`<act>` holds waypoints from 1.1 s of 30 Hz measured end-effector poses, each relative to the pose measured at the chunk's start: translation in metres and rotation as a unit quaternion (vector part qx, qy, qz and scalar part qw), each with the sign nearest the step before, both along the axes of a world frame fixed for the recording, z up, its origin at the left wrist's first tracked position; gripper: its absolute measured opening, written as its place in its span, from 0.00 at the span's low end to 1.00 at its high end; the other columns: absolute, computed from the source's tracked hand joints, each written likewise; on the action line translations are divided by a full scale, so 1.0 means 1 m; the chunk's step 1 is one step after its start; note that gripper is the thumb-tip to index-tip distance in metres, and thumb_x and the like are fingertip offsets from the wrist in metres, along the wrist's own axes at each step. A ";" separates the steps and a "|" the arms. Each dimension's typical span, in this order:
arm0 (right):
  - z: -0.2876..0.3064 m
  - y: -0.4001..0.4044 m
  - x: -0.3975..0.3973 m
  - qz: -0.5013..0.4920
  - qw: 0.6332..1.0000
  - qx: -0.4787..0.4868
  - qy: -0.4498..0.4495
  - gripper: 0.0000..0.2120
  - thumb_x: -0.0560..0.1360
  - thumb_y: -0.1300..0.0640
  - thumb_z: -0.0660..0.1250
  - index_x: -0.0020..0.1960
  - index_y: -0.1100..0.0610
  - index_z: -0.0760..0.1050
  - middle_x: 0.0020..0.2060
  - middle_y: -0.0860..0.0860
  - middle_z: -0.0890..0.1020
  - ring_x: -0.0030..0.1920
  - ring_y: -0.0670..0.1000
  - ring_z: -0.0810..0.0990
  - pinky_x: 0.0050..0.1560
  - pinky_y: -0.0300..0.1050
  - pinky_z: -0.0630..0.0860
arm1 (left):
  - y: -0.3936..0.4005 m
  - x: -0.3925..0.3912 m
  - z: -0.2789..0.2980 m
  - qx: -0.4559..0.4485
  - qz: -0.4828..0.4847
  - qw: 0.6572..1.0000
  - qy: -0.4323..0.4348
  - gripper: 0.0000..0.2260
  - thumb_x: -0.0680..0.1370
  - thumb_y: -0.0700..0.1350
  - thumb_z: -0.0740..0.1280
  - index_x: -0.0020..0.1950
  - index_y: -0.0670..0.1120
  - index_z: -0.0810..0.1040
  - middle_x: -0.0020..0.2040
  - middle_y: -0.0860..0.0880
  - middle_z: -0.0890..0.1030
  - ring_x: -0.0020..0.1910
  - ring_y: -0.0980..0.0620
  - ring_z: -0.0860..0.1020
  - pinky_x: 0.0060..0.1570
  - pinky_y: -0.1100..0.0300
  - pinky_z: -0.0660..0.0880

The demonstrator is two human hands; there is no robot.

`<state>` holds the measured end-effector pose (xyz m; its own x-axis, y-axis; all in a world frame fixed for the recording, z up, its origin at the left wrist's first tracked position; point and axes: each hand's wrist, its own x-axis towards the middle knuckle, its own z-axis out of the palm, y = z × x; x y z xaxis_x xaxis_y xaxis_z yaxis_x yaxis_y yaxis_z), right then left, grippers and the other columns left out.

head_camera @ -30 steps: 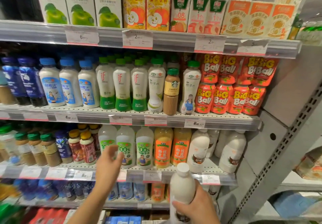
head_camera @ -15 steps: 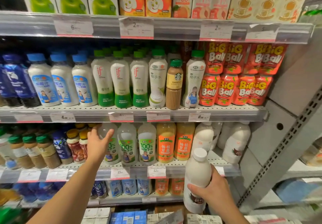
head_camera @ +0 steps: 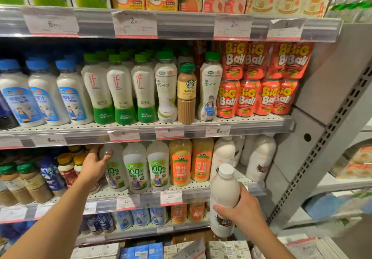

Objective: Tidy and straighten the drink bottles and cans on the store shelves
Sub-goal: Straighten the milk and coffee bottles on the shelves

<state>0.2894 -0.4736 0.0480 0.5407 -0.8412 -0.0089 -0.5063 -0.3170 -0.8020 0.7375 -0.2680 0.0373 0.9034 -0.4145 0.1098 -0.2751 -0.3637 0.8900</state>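
Nearest the camera, the right hand [head_camera: 244, 211] had its grip wrapped round the lower body of a white milk bottle [head_camera: 223, 196], held upright with its white cap up, in front of the price rail of the lower shelf [head_camera: 201, 195] and off the shelf itself. The likely home for it was among the matching white bottles [head_camera: 259, 158] at the right end of that shelf, so it would do well to go in upright, label forward, without knocking the orange bottles [head_camera: 181, 164] beside them. Farther in, the left hand [head_camera: 94, 166] reached onto the same shelf, fingers curled on the shoulder of the leftmost coconut water bottle [head_camera: 114, 168], its thumb against the front; whether it clasped fully I could not tell. A gentle turn should square that label with its two neighbours, which stood just beside it, facing out.
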 end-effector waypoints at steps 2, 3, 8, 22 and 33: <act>-0.001 -0.004 0.001 0.001 1.000 0.001 0.000 0.41 0.56 0.40 0.83 0.64 0.41 0.69 0.55 0.41 0.81 0.56 0.47 0.80 0.57 0.49 0.80 | 0.001 -0.002 0.003 0.000 -0.006 1.000 -0.001 0.23 0.79 0.57 0.70 0.71 0.53 0.70 0.62 0.44 0.80 0.58 0.41 0.80 0.59 0.40 0.78; -0.001 -0.006 0.001 0.000 1.000 0.000 0.000 0.42 0.55 0.39 0.82 0.65 0.41 0.69 0.56 0.41 0.81 0.56 0.48 0.80 0.57 0.49 0.80 | 0.000 -0.004 0.005 0.003 -0.006 1.000 0.001 0.23 0.79 0.57 0.70 0.71 0.53 0.70 0.62 0.44 0.80 0.58 0.41 0.80 0.60 0.40 0.78; 0.000 -0.022 0.000 -0.007 1.000 0.002 -0.004 0.42 0.56 0.39 0.82 0.66 0.44 0.70 0.56 0.43 0.81 0.56 0.48 0.80 0.55 0.47 0.79 | -0.006 -0.033 0.025 0.022 0.041 0.999 0.008 0.21 0.82 0.53 0.66 0.72 0.45 0.71 0.62 0.42 0.78 0.57 0.39 0.77 0.58 0.44 0.76; 0.006 -0.119 -0.021 -0.076 0.995 0.013 -0.055 0.38 0.63 0.47 0.83 0.68 0.44 0.67 0.54 0.46 0.79 0.56 0.52 0.79 0.56 0.48 0.78 | -0.134 -0.276 0.066 0.054 -0.209 0.875 -0.433 0.17 0.77 0.47 0.65 0.67 0.49 0.76 0.72 0.50 0.73 0.71 0.47 0.69 0.71 0.48 0.68; -0.005 -0.157 0.004 -0.079 0.993 0.034 -0.075 0.37 0.62 0.44 0.85 0.63 0.50 0.69 0.52 0.50 0.80 0.52 0.53 0.81 0.48 0.46 0.77 | -0.204 -0.303 0.092 0.216 -0.149 0.821 -0.507 0.33 0.75 0.47 0.68 0.79 0.46 0.64 0.81 0.45 0.61 0.80 0.41 0.58 0.73 0.39 0.62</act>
